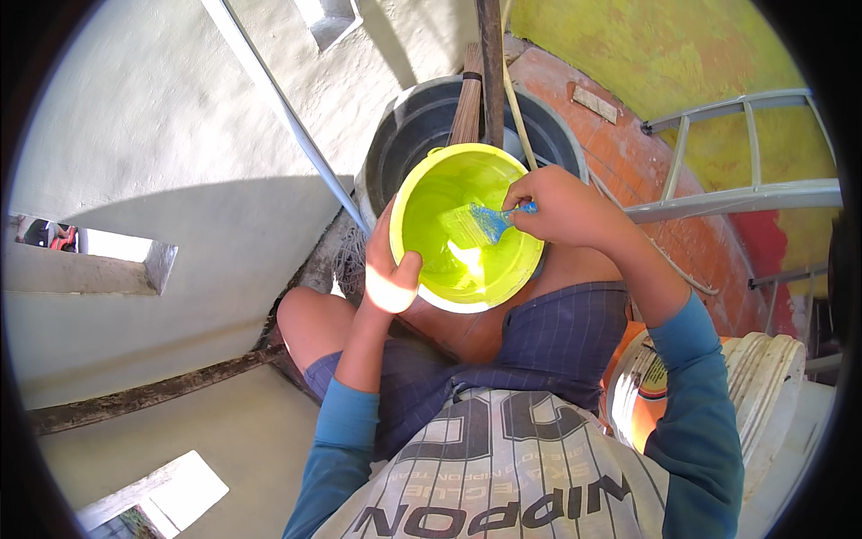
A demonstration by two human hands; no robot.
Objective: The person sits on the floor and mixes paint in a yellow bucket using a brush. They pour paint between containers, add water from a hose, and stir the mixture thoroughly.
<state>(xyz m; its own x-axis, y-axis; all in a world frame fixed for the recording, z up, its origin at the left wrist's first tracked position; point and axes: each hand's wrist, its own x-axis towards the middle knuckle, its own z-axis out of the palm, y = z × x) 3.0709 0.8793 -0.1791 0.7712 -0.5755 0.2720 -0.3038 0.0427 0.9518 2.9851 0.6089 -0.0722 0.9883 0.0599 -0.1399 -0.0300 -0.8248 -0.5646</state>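
A bright yellow-green bucket (pixel 411 193) is tilted toward me, its inside coated with wet yellow-green paint. My left hand (pixel 391 269) grips the bucket's left rim, thumb over the edge and fingers round the outside. In my right hand (pixel 549 208) is a paintbrush (pixel 490 222) with a blue handle and ferrule, pinched by the handle. Its wide bristles are covered in the same paint and point left into the bucket. The lower bristle edge is at or very near the paint; whether it touches I cannot tell.
Behind the bucket stands a large black tub (pixel 382 148) with a stick broom (pixel 468 99) and a dark pole (pixel 491 72) in it. A metal ladder (pixel 754 193) is at right. White pails (pixel 763 377) lie by my right elbow. A pale pole (pixel 287 117) leans along the left wall.
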